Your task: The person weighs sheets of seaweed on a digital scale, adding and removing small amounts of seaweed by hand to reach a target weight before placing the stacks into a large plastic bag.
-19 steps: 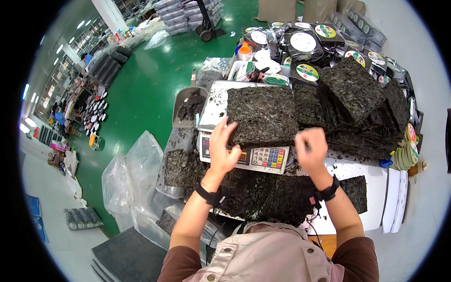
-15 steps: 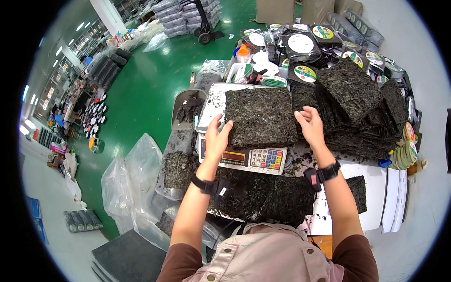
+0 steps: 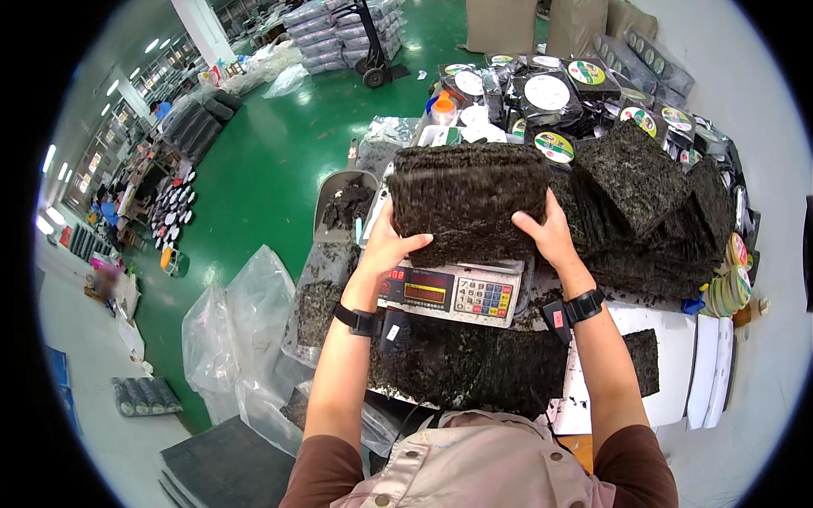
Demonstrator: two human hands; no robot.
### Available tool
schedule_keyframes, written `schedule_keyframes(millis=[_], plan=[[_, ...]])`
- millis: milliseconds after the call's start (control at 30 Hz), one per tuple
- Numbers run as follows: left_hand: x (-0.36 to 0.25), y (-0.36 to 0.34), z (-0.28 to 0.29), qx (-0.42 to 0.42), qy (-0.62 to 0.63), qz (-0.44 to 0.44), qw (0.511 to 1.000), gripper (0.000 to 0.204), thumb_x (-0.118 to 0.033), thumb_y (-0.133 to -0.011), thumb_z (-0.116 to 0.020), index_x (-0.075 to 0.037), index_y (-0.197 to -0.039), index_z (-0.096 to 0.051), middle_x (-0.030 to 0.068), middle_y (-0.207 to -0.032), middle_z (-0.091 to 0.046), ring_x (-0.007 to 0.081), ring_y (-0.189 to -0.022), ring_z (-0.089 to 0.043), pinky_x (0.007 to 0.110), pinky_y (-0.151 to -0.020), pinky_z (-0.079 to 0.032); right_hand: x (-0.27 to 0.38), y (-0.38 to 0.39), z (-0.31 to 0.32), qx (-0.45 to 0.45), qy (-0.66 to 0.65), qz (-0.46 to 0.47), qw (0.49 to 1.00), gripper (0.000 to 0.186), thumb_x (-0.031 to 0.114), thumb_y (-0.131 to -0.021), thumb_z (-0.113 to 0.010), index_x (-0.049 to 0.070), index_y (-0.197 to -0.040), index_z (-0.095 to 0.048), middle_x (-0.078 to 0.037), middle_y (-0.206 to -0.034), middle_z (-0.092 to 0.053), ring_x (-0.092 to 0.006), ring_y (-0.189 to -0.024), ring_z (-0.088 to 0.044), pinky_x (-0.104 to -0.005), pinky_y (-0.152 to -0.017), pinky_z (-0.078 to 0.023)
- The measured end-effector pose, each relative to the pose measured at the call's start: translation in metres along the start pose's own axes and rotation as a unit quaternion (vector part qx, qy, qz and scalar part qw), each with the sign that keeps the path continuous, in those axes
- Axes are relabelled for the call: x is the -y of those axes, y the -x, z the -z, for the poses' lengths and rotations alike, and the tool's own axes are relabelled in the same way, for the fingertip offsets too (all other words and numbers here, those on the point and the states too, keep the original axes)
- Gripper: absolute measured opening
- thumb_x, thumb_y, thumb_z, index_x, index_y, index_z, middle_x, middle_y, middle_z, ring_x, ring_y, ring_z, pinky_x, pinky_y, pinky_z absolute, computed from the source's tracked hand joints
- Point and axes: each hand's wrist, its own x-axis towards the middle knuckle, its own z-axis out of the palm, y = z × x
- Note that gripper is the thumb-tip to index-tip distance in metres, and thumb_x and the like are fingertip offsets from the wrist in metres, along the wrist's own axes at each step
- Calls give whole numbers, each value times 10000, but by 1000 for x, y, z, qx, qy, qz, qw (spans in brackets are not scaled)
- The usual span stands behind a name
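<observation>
A thick stack of dark dried seaweed sheets [image 3: 470,199] is gripped between my two hands, tilted so its layered edge shows. My left hand [image 3: 391,244] closes on the stack's left side, thumb across the front. On the right side my right hand [image 3: 550,230] grips it the same way. Below the stack is a digital weighing scale [image 3: 484,292] with a keypad and a lit red display; the stack hides most of its pan. More seaweed sheets [image 3: 474,360] lie between the scale and my body.
Piled seaweed sheets [image 3: 648,212] rise at the right, with packaged round-labelled packs [image 3: 546,93] behind. A scoop-like metal pan [image 3: 339,207] holds seaweed scraps on the left. Rolls of round labels [image 3: 728,284] stand at the right edge. Clear plastic sheeting [image 3: 241,326] hangs at the lower left.
My hands have closed on the seaweed stack, which lay flat on the scale. It is now raised and tipped, showing its edge, and more of the scale's front panel is visible.
</observation>
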Motion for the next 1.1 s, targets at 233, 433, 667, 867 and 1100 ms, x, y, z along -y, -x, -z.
schedule_keyframes(millis=[233, 433, 667, 867, 1100], plan=[[46, -7, 7, 28, -133, -23, 990, 867, -1, -678, -732, 5, -1351, -185, 117, -1226, -434, 188, -1124, -441, 316, -965, -378, -34, -6, -2, 16, -54, -30, 998, 649, 155, -707, -737, -12, -1236, -400, -99, -1159, -510, -190, -1067, -471, -323, -946, -359], [56, -7, 5, 2, -7, 55, 998, 757, -56, -675, -766, 17, -1271, -305, 118, -1202, -482, 182, -1100, -465, 313, -953, -384, -39, -13, -6, 43, -39, -24, 998, 595, 171, -729, -688, -25, -1219, -412, -82, -1127, -518, -188, -1018, -485, -313, -923, -364], [14, -16, -8, -81, -83, -5, 993, 526, -196, -694, -768, 69, -1081, -529, 126, -986, -629, 180, -862, -602, 305, -789, -478, -10, -15, 2, -21, 35, -40, 998, 531, 245, -754, -710, -63, -1141, -517, -140, -1080, -580, -200, -971, -555, -314, -878, -420], [19, -28, 0, -52, -90, 237, 966, 480, -286, -765, -711, 76, -1048, -572, 116, -934, -639, 174, -813, -617, 295, -714, -493, -14, -8, -2, -70, 230, -217, 946, 658, 509, -752, -641, -109, -975, -607, -163, -878, -639, -218, -806, -602, -318, -776, -463], [22, -9, 19, -162, -102, 147, 970, 486, -433, -838, -593, -47, -1131, -557, 55, -1071, -583, 150, -902, -555, 298, -745, -424, -53, 49, 31, -234, 46, -140, 961, 331, 293, -866, -612, -37, -839, -618, -49, -748, -630, -78, -656, -540, -228, -605, -440]])
